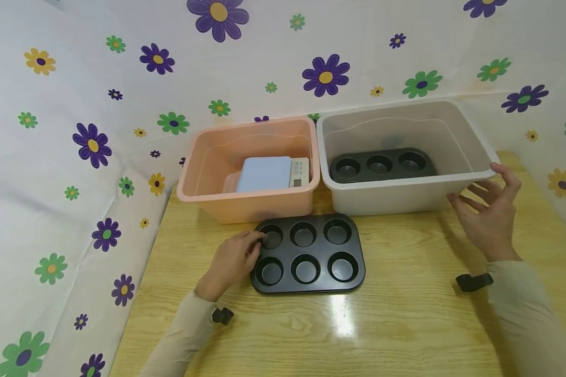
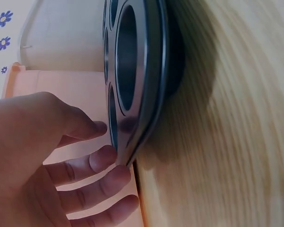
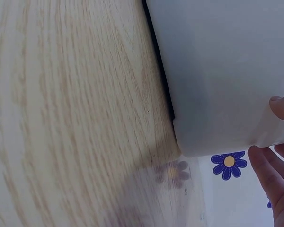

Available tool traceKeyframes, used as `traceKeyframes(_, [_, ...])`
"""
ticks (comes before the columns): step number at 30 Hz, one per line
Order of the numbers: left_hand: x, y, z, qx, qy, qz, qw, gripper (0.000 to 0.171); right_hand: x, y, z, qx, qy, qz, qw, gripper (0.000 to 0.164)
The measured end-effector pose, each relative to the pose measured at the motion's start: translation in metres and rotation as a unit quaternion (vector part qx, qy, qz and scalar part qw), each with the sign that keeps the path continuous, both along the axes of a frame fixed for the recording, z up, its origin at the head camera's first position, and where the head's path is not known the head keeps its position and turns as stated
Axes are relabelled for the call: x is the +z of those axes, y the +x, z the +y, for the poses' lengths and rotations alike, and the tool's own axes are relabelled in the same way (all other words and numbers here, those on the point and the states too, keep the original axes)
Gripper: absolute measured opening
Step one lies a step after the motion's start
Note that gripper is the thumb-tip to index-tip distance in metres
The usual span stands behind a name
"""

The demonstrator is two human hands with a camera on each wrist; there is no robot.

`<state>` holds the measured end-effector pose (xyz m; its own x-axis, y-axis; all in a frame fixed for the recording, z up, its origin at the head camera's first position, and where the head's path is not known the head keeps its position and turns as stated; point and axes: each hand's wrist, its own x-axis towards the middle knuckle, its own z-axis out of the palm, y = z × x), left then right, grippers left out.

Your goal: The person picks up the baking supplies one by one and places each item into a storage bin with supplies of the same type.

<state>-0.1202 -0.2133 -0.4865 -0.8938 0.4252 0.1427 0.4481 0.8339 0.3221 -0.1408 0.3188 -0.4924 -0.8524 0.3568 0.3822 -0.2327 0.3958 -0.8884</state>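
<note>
In the head view, a black muffin pan (image 1: 283,248) with several cups lies flat on the wooden table. My left hand (image 1: 233,262) is at its left edge; in the left wrist view, loosely bent fingers (image 2: 104,161) touch or nearly touch the rim at one corner. To the right, my right hand (image 1: 492,217) holds the front right corner of a white plastic bin (image 1: 387,199). Its thumb (image 3: 282,108) lies against the front wall, while the other fingers are at the side. Inside that bin sits another dark muffin pan (image 1: 396,159), partly hidden by the front wall.
Left of the white bin stands a pink bin (image 1: 245,207), holding a kitchen scale (image 1: 266,173) with a pale blue top. A flower-printed cloth (image 1: 264,52) rises behind the wooden table (image 1: 396,324) and along its sides.
</note>
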Motion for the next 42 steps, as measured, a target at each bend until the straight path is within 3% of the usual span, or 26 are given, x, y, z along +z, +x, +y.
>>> traceKeyframes(4, [-0.003, 0.000, -0.003, 0.001, -0.009, -0.015, 0.9998, 0.022, 0.000, -0.001, 0.000, -0.001, 0.002, 0.002, 1.000, 0.095])
traceKeyframes(8, [-0.007, -0.002, -0.007, 0.001, -0.019, -0.063, 0.9978, 0.025, 0.001, 0.000, -0.001, -0.001, 0.001, 0.001, 1.000, 0.095])
traceKeyframes(15, [-0.010, -0.004, -0.015, -0.033, 0.055, -0.144, 0.9875, 0.035, 0.000, 0.000, -0.001, -0.001, 0.004, 0.003, 1.000, 0.095])
traceKeyframes(21, [-0.011, -0.004, -0.020, -0.060, 0.068, -0.151, 0.9843, 0.054, -0.001, 0.001, 0.000, -0.002, 0.012, 0.006, 1.000, 0.094])
traceKeyframes(25, [-0.013, -0.003, -0.019, -0.054, 0.090, -0.156, 0.9821, 0.048, -0.001, 0.001, 0.000, -0.004, 0.008, 0.002, 1.000, 0.093])
traceKeyframes(27, [-0.015, -0.003, -0.019, -0.042, 0.119, -0.175, 0.9765, 0.045, -0.002, 0.001, 0.000, -0.003, 0.008, 0.001, 1.000, 0.093])
traceKeyframes(30, [-0.020, -0.003, -0.021, -0.010, 0.188, -0.221, 0.9568, 0.044, -0.002, 0.001, 0.000, -0.002, 0.009, 0.001, 1.000, 0.092])
traceKeyframes(34, [-0.027, -0.002, -0.026, 0.020, 0.296, -0.293, 0.9091, 0.045, -0.002, 0.001, -0.001, -0.002, 0.008, 0.005, 1.000, 0.092])
traceKeyframes(39, [-0.026, -0.003, -0.028, 0.015, 0.383, -0.352, 0.8539, 0.047, -0.002, -0.001, -0.001, 0.002, 0.013, 0.014, 1.000, 0.092])
traceKeyframes(42, [-0.020, -0.005, -0.026, 0.013, 0.425, -0.364, 0.8287, 0.047, -0.003, -0.001, 0.000, 0.002, 0.012, 0.017, 1.000, 0.092])
